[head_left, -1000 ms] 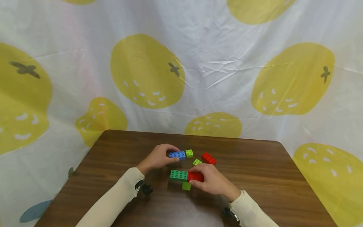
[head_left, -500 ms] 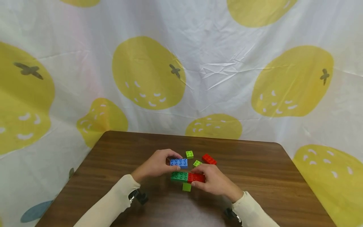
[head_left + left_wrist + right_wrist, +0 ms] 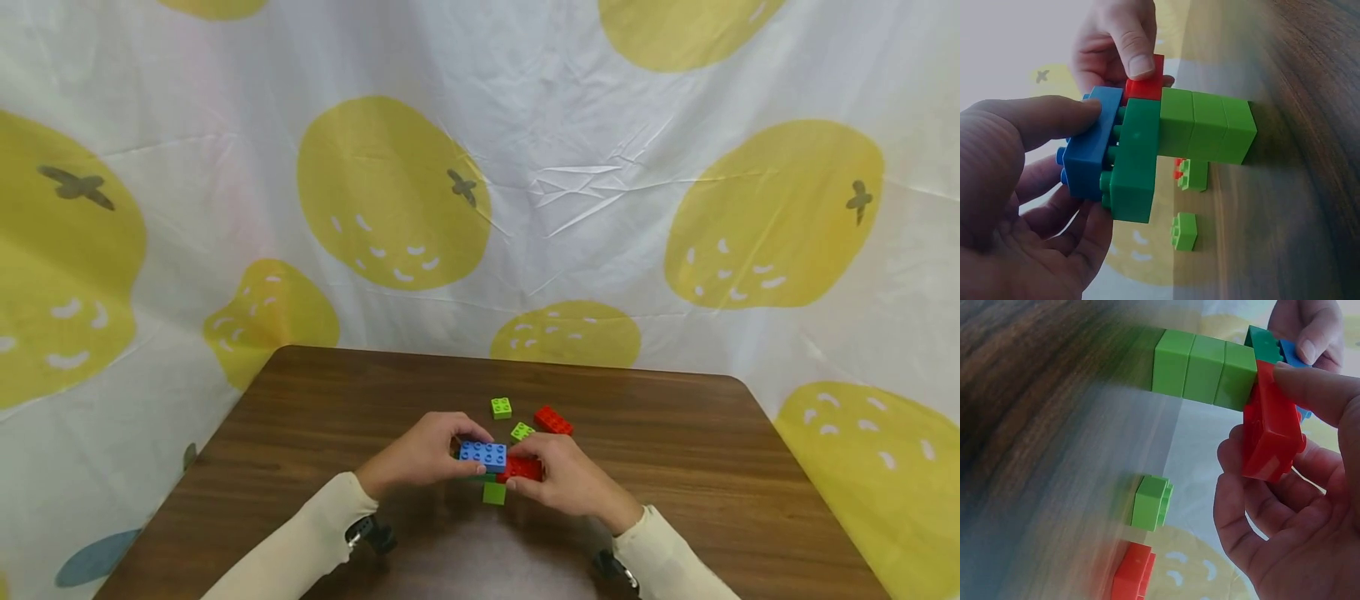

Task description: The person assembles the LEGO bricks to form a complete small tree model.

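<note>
My left hand [image 3: 420, 450] pinches a blue toy building brick [image 3: 483, 455] between thumb and fingers. In the left wrist view the blue brick is right at the studs of a dark green brick [image 3: 1135, 162], with those studs still showing between them. A red brick [image 3: 1272, 431] sits end to end with the dark green one, and my right hand [image 3: 570, 479] grips it by its sides. Both rest across the top of a column of three light green bricks [image 3: 1188, 365], which stands on the table.
Behind the column lie two small light green bricks [image 3: 501, 408] and a loose red brick [image 3: 553, 420]. The brown wooden table [image 3: 675, 467] ends at a white curtain [image 3: 570, 208] printed with yellow fruit.
My left hand has brought the blue brick nearer and slightly right, from beside a light green brick to over the dark green one. My right hand has stayed on the red brick.
</note>
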Demonstrator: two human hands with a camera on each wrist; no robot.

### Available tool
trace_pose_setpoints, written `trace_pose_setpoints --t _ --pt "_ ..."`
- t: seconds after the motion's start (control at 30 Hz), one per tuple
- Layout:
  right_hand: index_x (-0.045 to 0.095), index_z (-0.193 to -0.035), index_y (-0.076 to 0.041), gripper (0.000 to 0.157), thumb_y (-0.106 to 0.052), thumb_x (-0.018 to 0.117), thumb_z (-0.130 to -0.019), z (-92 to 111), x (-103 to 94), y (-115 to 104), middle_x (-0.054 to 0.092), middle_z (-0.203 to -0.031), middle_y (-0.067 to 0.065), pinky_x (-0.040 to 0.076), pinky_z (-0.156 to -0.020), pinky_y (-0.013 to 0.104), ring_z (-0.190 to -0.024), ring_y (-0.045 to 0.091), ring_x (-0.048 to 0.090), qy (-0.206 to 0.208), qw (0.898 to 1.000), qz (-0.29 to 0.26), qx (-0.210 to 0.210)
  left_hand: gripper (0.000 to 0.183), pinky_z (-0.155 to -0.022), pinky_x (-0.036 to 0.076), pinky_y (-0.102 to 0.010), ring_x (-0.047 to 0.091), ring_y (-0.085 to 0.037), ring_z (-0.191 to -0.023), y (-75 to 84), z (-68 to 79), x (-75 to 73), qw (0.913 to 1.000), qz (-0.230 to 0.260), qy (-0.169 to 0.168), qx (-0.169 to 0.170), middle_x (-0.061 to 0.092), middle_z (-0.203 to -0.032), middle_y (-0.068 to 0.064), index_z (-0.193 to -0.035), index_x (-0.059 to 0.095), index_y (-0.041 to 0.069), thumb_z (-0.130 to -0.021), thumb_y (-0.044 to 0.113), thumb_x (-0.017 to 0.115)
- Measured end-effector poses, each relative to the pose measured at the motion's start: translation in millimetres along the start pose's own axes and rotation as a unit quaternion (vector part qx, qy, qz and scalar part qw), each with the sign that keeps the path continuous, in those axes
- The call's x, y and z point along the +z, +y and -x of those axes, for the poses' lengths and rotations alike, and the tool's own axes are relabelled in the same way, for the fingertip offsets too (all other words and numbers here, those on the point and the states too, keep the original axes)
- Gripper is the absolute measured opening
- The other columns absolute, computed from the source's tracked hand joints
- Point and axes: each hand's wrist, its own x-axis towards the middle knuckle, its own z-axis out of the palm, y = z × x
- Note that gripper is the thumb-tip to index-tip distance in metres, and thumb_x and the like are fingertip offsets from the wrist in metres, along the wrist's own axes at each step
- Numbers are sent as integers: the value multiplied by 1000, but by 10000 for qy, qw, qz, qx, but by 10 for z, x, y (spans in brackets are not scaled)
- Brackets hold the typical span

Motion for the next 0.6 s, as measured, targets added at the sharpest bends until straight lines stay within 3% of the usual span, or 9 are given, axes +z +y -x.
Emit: trace_pose_setpoints --t 0.6 --pt "77 -114 -15 27 -29 84 -92 -17 -2 -10 71 -95 -12 55 -70 22 -79 4 58 -7 10000 -7 -23 29 -75 55 -21 59 -7 -85 -17 -7 73 9998 -25 140 137 70 -101 4 -117 81 15 -90 25 85"
